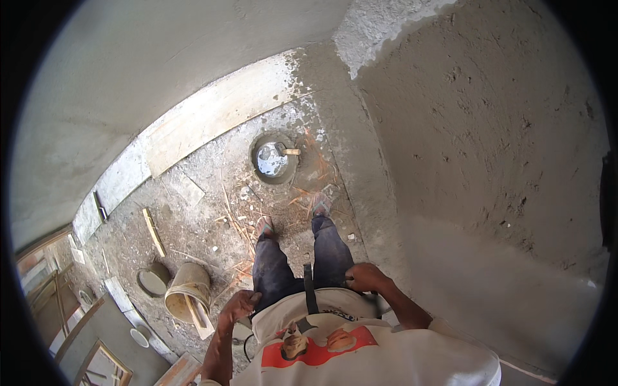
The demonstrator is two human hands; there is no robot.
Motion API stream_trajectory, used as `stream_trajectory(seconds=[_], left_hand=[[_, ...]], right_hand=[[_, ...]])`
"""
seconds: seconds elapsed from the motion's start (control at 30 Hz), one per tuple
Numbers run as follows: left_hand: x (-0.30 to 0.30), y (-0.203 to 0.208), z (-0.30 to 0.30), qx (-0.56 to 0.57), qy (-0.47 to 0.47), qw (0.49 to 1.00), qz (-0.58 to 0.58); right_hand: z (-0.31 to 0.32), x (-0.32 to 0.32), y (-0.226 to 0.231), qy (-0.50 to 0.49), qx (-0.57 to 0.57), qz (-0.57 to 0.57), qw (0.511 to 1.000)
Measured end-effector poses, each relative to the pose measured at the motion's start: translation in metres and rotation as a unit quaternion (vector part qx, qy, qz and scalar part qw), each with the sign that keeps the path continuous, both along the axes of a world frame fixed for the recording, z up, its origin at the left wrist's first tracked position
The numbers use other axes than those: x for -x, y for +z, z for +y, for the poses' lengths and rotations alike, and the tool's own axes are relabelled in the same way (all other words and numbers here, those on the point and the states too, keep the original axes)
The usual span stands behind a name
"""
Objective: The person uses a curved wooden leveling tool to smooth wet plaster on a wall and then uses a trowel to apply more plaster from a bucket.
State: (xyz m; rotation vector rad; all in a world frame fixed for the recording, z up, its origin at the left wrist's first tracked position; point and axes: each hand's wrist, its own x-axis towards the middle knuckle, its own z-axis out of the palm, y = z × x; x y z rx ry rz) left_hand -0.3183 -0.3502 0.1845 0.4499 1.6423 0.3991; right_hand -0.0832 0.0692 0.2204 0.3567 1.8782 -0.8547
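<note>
Both my hands are at my waist. Next to the left hip, my left hand is closed on the cloth of my dark blue trousers. My right hand has its fingers curled on the trousers at the right thigh. Neither hand carries a tool. A dark strap hangs down in front of my pale shirt. Beyond my feet stands a round basin with water in it. Inside it rests a tool with a short wooden handle; its head is partly hidden by the water.
At left, a tilted bucket with a board in it lies beside a smaller round tub. A wood strip and scattered debris cover the floor. Freshly plastered wall rises close on my right; a pale board runs along the far wall's foot.
</note>
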Motion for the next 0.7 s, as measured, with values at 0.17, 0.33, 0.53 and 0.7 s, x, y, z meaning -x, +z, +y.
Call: stream_trajectory(seconds=[0.17,0.33,0.53,0.7], left_hand=[[-0.019,-0.054,0.058,0.141,0.1,0.974,-0.147],[0.007,-0.249,0.163,-0.016,0.425,0.905,0.017],[0.044,-0.53,0.221,0.024,0.599,0.795,0.091],[0.071,-0.647,0.246,-0.046,0.674,0.734,0.074]], right_hand=[[0.089,0.061,-0.178,-0.211,0.069,0.078,0.972],[0.143,0.192,-0.389,-0.194,-0.066,0.132,0.97],[0.147,0.304,-0.567,-0.123,-0.202,0.274,0.932],[0.141,0.351,-0.66,-0.014,-0.195,0.272,0.942]])
